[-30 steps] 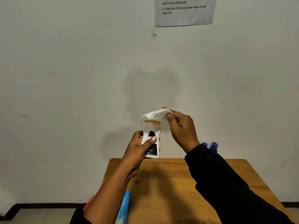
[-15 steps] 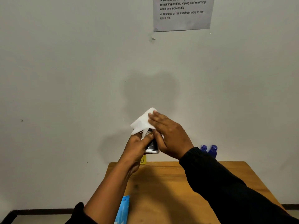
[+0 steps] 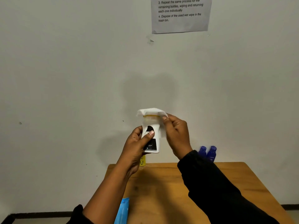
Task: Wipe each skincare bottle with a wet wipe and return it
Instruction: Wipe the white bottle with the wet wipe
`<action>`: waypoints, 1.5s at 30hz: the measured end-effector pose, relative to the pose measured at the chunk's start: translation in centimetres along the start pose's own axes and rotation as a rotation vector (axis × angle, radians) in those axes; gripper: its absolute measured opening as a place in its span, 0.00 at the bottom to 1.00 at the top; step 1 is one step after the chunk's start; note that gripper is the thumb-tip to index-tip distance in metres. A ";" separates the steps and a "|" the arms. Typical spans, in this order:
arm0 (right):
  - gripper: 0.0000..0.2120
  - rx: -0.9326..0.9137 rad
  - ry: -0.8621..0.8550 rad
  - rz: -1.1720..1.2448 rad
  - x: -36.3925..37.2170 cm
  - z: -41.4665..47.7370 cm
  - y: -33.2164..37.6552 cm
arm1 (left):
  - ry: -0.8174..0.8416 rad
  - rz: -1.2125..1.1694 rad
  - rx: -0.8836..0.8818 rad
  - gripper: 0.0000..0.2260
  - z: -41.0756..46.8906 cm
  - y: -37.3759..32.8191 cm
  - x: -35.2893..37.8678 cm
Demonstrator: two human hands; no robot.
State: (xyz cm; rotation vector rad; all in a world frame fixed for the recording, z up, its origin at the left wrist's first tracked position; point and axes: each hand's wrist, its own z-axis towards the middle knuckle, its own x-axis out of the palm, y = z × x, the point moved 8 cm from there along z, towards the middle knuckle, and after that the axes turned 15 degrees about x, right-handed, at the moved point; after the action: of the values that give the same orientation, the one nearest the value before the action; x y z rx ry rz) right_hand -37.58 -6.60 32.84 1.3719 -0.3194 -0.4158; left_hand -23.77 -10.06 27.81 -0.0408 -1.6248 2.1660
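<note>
Skincare bottle (image 3: 153, 143) upright in air over far edge of table (image 3: 161, 191), left hand (image 3: 135, 147) gripping its lower body, thumb across label, wet wipe (image 3: 152, 111) now draped over cap, right hand (image 3: 177, 135) off bottle body since half a second ago, pinching wipe's right edge

A pale wall (image 3: 64, 62) fills most of the frame. A printed instruction sheet (image 3: 180, 13) hangs at top centre-right, with a chipped patch (image 3: 150, 40) just below its lower left corner. A wooden table (image 3: 161, 191) sits at lower centre against the wall. A dark baseboard (image 3: 40, 215) runs along the bottom left.
</note>
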 end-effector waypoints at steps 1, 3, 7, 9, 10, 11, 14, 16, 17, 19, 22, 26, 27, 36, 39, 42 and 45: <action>0.13 -0.073 -0.027 -0.111 0.3 -0.7 0.3 | -0.008 0.024 0.022 0.13 0.0 -0.1 0.0; 0.17 -0.237 -0.086 -0.318 1.0 -2.1 1.1 | -0.017 0.079 0.080 0.13 0.1 -0.5 0.1; 0.22 -0.533 -0.050 -0.657 4.1 -4.6 1.3 | -0.019 0.173 0.190 0.14 0.1 -1.5 0.1; 0.22 -0.609 0.013 -0.735 4.8 -4.8 1.2 | -0.013 0.195 0.210 0.17 0.0 -1.9 0.0; 0.22 -0.628 0.026 -0.753 4.7 -4.6 1.2 | -0.011 0.198 0.209 0.18 -0.1 -1.9 0.0; 0.22 -0.637 0.020 -0.761 4.5 -4.2 1.4 | -0.012 0.197 0.209 0.16 -0.1 -1.9 -0.1; 0.23 -0.595 -0.020 -0.752 3.3 -2.9 2.0 | -0.035 0.173 0.215 0.13 -0.2 -2.0 -0.4; 0.23 -0.629 0.018 -0.784 3.9 -3.2 2.2 | -0.034 0.168 0.210 0.13 -0.3 -2.1 -0.3; 0.23 -0.671 0.049 -0.814 4.4 -3.7 2.2 | -0.029 0.159 0.201 0.14 -0.4 -2.0 -0.2; 0.22 -0.727 0.072 -0.826 4.9 -4.2 2.3 | -0.024 0.125 0.160 0.14 -0.4 -1.9 -0.1; 0.19 -0.511 -0.029 -0.565 2.8 -2.8 2.7 | 0.047 0.040 0.064 0.13 -0.3 -1.2 0.2; 0.13 0.043 -0.039 0.014 0.8 -0.6 0.2 | 0.070 -0.028 -0.058 0.14 -0.9 0.1 0.3; 0.12 0.156 -0.007 0.168 0.9 -0.5 -0.5 | 0.067 -0.035 -0.069 0.14 -1.0 0.2 0.3; 0.11 0.390 0.001 0.505 1.0 -1.6 -1.3 | -0.006 -0.102 -0.096 0.23 -1.0 -0.1 0.2; 0.12 0.318 -0.083 0.361 0.0 -1.4 -0.7 | -0.005 -0.177 -0.098 0.15 -1.2 -0.1 0.1; 0.12 0.122 -0.100 0.082 0.3 -1.7 0.5 | 0.016 -0.171 -0.092 0.14 -1.3 -0.2 0.4; 0.15 -0.088 -0.039 -0.123 1.7 -2.3 1.3 | 0.025 -0.137 -0.073 0.14 -1.3 -0.6 0.6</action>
State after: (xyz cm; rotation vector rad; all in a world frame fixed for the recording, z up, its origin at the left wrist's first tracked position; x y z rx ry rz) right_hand -34.89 -5.23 33.65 1.3030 -0.2466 -0.5529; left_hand -23.81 -8.54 28.07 0.0207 -1.6420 1.9964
